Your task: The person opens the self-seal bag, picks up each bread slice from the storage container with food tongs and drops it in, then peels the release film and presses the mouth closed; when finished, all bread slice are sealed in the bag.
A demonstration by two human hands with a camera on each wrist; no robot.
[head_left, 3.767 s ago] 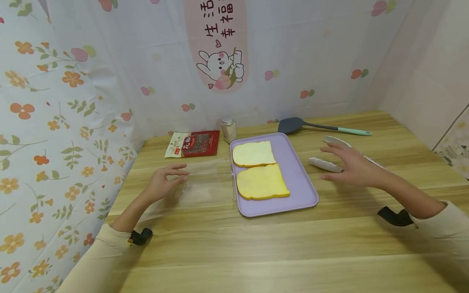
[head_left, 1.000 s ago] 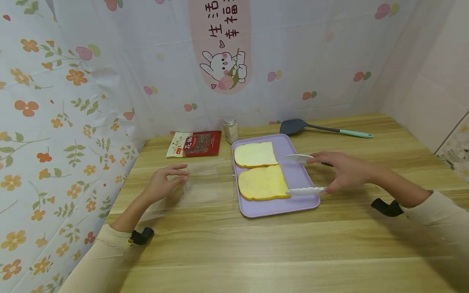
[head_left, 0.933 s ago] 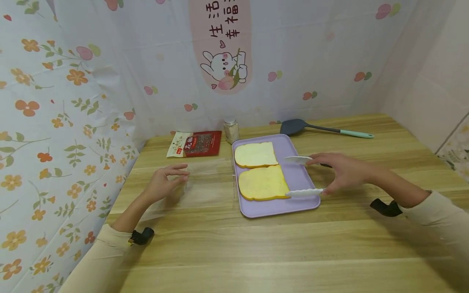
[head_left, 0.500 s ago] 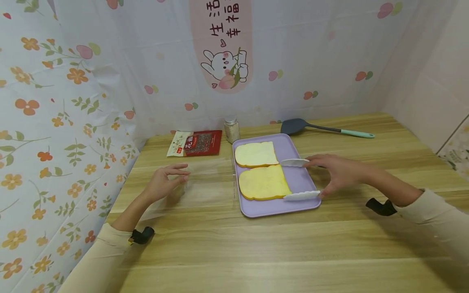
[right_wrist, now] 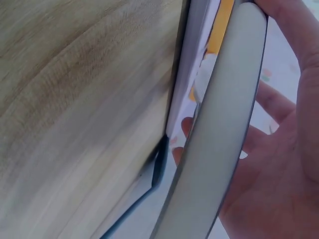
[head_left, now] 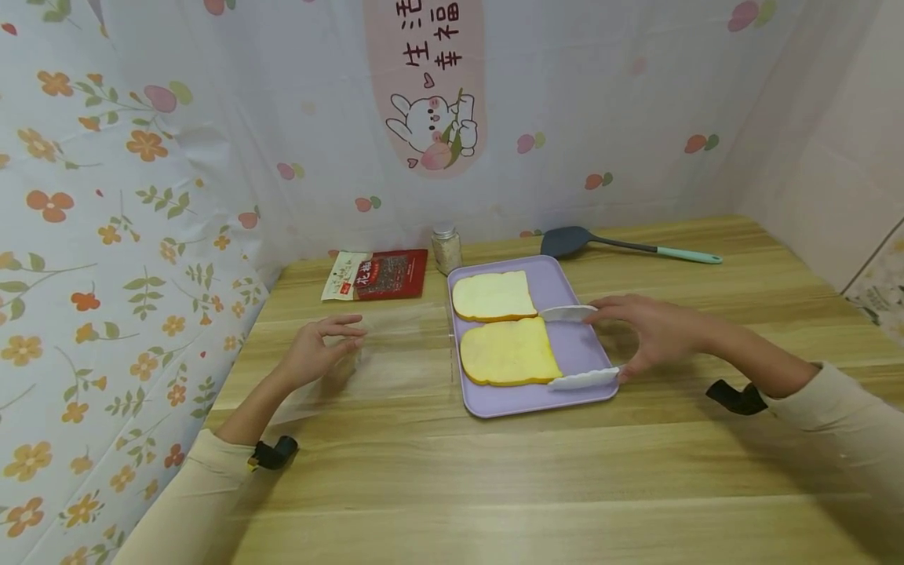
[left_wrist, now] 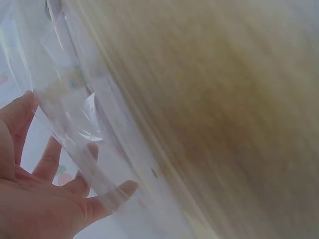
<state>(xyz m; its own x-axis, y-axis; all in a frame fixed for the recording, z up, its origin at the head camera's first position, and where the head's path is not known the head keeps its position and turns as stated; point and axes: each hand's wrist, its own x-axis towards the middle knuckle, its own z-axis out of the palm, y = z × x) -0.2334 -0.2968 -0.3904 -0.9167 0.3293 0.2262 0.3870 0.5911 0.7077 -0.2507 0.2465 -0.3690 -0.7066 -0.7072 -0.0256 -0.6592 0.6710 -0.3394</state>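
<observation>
My left hand point(head_left: 321, 353) keeps its fingers spread at the mouth of a clear plastic bag point(head_left: 406, 345); in the left wrist view the bag's film point(left_wrist: 89, 119) stretches across several fingers. My right hand point(head_left: 653, 333) grips white food tongs point(head_left: 582, 379), whose long curved arm point(right_wrist: 219, 119) lies along the palm in the right wrist view. Over a lilac tray point(head_left: 579, 345), the tongs' spread ends lie by the right corners of the nearer yellow bread slice point(head_left: 508, 353); whether both touch it, I cannot tell. A paler bread slice point(head_left: 494, 294) lies beyond it.
A red and cream spice packet point(head_left: 384, 275) lies at the back left. Beside it a small glass shaker point(head_left: 446, 249) stands upright near the tray's far corner. A dark spatula point(head_left: 565, 242) with a mint handle lies behind the tray, near the curtain.
My right hand took up the tongs from the table and brought them left over the tray, lowering their ends towards the nearer slice. My left hand and the bag stay in place.
</observation>
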